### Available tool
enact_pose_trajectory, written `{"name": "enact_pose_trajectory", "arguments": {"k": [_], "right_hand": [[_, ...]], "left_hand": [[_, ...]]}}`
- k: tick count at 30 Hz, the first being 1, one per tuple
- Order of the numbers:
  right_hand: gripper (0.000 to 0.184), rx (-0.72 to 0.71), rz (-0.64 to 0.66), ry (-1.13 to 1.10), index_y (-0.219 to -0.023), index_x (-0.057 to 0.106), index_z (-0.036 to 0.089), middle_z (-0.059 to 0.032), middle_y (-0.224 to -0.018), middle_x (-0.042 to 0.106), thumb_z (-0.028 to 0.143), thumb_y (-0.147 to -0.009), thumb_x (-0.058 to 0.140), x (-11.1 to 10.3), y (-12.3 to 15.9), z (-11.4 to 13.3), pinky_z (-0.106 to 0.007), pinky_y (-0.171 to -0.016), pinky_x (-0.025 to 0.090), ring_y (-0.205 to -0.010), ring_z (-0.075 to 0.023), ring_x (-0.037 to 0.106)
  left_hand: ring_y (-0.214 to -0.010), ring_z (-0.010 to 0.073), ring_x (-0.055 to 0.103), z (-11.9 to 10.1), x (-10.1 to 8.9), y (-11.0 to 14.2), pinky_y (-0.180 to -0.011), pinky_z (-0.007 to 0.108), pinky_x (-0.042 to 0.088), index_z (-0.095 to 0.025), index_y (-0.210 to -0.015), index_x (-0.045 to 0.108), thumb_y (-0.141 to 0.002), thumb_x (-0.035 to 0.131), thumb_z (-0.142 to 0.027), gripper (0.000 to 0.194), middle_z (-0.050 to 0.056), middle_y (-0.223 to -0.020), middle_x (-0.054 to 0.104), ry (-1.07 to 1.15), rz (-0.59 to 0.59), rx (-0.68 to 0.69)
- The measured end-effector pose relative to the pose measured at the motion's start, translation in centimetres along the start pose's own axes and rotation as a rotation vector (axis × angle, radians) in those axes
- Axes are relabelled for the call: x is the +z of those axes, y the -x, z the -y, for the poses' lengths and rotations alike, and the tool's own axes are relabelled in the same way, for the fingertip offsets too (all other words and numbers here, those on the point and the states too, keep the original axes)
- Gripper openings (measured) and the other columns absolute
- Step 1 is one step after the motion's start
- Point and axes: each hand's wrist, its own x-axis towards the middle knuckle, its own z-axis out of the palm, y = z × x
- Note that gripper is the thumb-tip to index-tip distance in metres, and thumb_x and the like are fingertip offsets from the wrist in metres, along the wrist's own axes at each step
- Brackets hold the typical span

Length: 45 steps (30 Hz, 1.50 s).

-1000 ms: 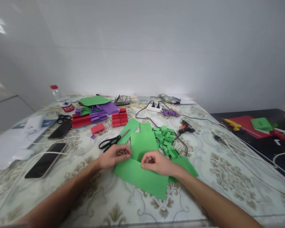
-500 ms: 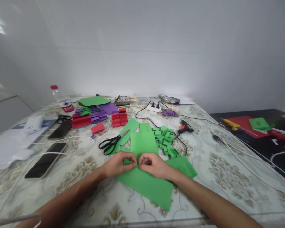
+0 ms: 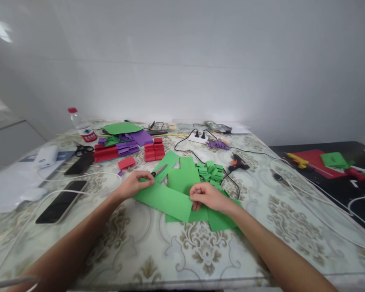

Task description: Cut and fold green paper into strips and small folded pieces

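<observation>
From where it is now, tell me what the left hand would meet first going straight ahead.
Likely the black-handled metal scissors, which lie just beyond the left hand and are partly hidden by it; depth is unclear, so it might pass above them.

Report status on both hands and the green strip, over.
Left hand pinching green strip by left end. Right hand pinching right end. Strip overlaps other green sheets. Scissors close by, partly hidden beyond left hand.

green strip [image 3: 166, 201]: matt paper, smooth. phone [image 3: 62, 202]: glossy screen. bottle [image 3: 83, 127]: clear plastic. scissors [image 3: 159, 170]: metal blades. wall [image 3: 182, 52]: smooth, slight sheen.
</observation>
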Motion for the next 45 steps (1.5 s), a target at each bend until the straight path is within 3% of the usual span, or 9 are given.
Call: {"name": "enact_pose_trajectory", "arguments": {"k": [14, 45], "right_hand": [[0.029, -0.005, -0.054, -0.051, -0.075, 0.064, 0.015, -0.0024, -0.064, 0.072, 0.041, -0.073, 0.077, -0.94, -0.42, -0.48, -0.025, -0.053, 0.054, -0.055, -0.0145, 0.068], [0.018, -0.072, -0.151, -0.068, -0.074, 0.062, 0.019, 0.0005, -0.061, 0.069, 0.034, -0.073, 0.070, -1.03, -0.82, -0.82, -0.024, -0.051, 0.053, -0.053, -0.0144, 0.066]], "left_hand": [[-0.079, 0.0210, 0.065, 0.66, -0.11, -0.17, -0.078, 0.029, 0.048, -0.017, -0.074, 0.074, -0.077, 0.068, -0.037, 0.021, 0.003, -0.078, 0.075, 0.014, -0.049, -0.008], [-0.078, 0.0224, 0.067, 0.38, 0.60, -0.28, -0.081, 0.031, 0.050, -0.019, -0.072, 0.072, -0.076, 0.066, -0.041, 0.024, 0.002, -0.076, 0.074, 0.002, -0.091, -0.036]]}}
